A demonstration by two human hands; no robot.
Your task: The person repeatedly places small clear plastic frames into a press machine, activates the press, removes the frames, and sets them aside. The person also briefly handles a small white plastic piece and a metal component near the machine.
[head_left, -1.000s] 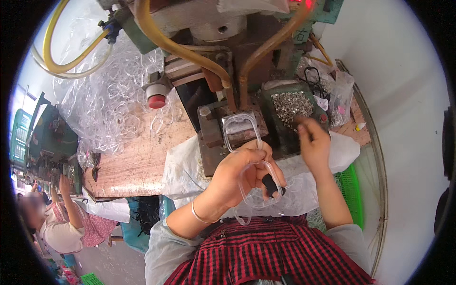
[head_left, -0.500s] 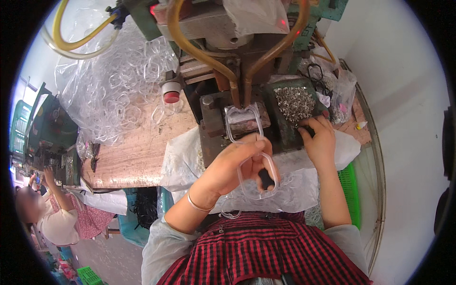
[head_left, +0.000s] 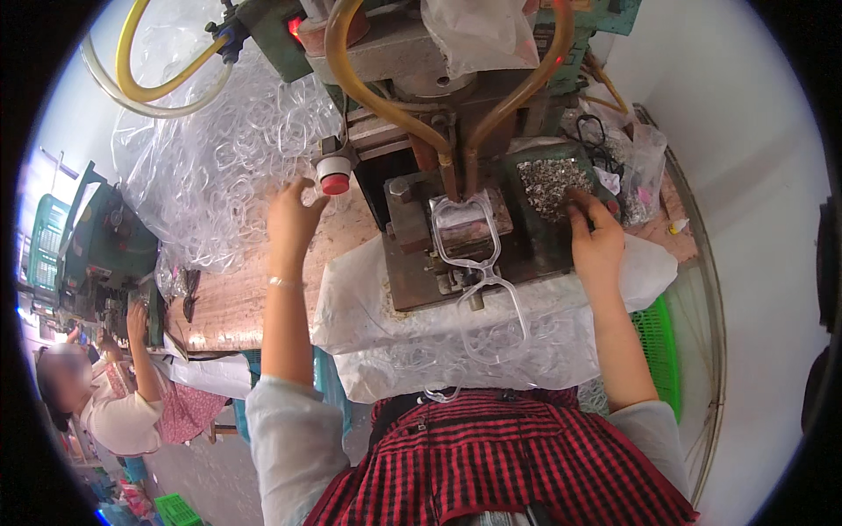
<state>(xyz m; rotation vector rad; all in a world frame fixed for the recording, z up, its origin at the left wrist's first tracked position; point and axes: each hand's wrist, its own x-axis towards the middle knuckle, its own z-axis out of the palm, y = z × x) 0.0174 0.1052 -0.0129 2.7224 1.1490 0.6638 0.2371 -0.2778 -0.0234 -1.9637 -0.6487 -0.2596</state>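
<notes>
A clear plastic eyeglass frame rests at the press's metal block, one rim under the two brown tubes, the other hanging over the front edge. Neither hand touches it. My left hand is raised at the left, thumb and fingers apart, beside the red push button and close to a heap of clear frames. At the right, my right hand has its thumb and fingertips drawn together at the edge of the small metal pieces in a dark tray; anything between the fingertips is too small to make out.
The green press with brown tubes stands ahead. White plastic sheeting covers the bench's front edge, with clear scraps in my lap. A green basket is at the right. Another person works at a machine far left.
My left hand has let go of the eyeglass frame, leaving it at the press, and moved left toward the heap. My right hand has shifted slightly farther into the metal pieces.
</notes>
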